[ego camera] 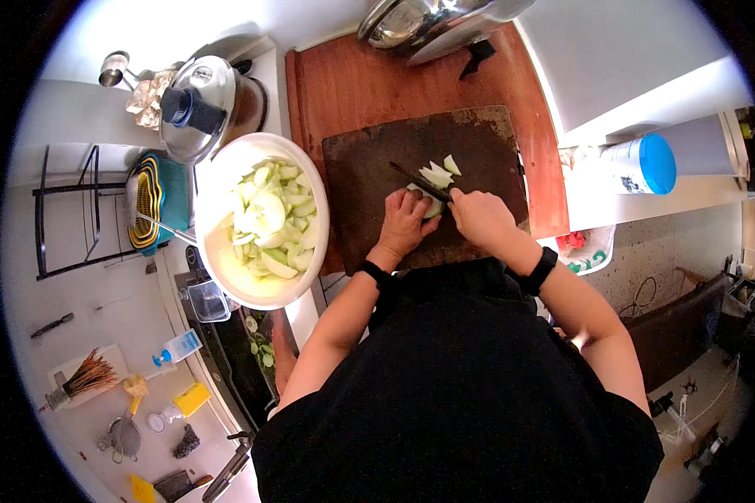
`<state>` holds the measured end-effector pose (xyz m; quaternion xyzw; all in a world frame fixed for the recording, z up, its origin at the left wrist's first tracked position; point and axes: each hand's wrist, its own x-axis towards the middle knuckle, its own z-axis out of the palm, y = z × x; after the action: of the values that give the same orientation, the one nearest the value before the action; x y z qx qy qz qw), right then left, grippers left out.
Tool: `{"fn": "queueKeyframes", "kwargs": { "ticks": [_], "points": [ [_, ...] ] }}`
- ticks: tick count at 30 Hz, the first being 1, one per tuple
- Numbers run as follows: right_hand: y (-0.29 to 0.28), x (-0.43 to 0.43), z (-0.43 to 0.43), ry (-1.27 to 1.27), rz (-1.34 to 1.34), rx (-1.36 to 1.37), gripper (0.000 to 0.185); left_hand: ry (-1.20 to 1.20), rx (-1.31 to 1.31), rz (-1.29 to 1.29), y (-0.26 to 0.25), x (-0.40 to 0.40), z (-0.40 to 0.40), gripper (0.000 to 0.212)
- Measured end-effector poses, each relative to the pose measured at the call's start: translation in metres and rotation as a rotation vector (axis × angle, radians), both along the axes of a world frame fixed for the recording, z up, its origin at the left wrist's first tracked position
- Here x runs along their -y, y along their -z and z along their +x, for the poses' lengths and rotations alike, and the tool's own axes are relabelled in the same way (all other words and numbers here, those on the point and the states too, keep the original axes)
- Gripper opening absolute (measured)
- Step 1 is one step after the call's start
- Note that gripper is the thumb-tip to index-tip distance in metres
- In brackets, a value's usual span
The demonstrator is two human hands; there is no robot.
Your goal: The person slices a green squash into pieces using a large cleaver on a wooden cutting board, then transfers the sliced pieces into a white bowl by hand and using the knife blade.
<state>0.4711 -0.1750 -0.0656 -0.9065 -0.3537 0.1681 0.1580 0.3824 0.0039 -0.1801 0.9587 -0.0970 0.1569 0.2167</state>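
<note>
My right hand [481, 217] grips a dark-bladed kitchen knife [415, 179], its blade pointing up and left over a dark, worn cutting board [371, 157]. Beside the blade, my left hand [408, 220] holds a pale green piece of vegetable or fruit [433, 209] down on the board, fingers bent over it. Just beyond the knife lie several cut, pale green-white wedges [437, 175]. To the left stands a large white bowl [319, 245], holding many similar cut pieces [277, 220].
The board lies on a reddish-brown wooden surface [340, 75]. A lidded metal pot [195, 138] stands behind the bowl, and a shiny metal vessel [409, 28] is at the far edge. A blue-lidded tub [657, 165] is on the right. A clear container [209, 302] sits left, below the bowl.
</note>
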Motion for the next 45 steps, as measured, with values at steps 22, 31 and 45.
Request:
{"fn": "queueKeyframes", "kwargs": {
  "ticks": [22,31,45],
  "points": [
    [-0.011,0.005,-0.013,-0.002,-0.101,-0.074,0.018,0.001,0.034,-0.052,-0.009,-0.001,-0.002,0.045],
    [-0.046,0.001,-0.013,-0.026,-0.117,-0.073,0.017,-0.02,0.09,-0.049,-0.01,-0.003,-0.005,0.041],
    [-0.008,0.004,-0.017,0.039,-0.141,-0.126,0.017,0.003,0.148,-0.068,-0.018,0.001,0.001,0.039]
  ]
}}
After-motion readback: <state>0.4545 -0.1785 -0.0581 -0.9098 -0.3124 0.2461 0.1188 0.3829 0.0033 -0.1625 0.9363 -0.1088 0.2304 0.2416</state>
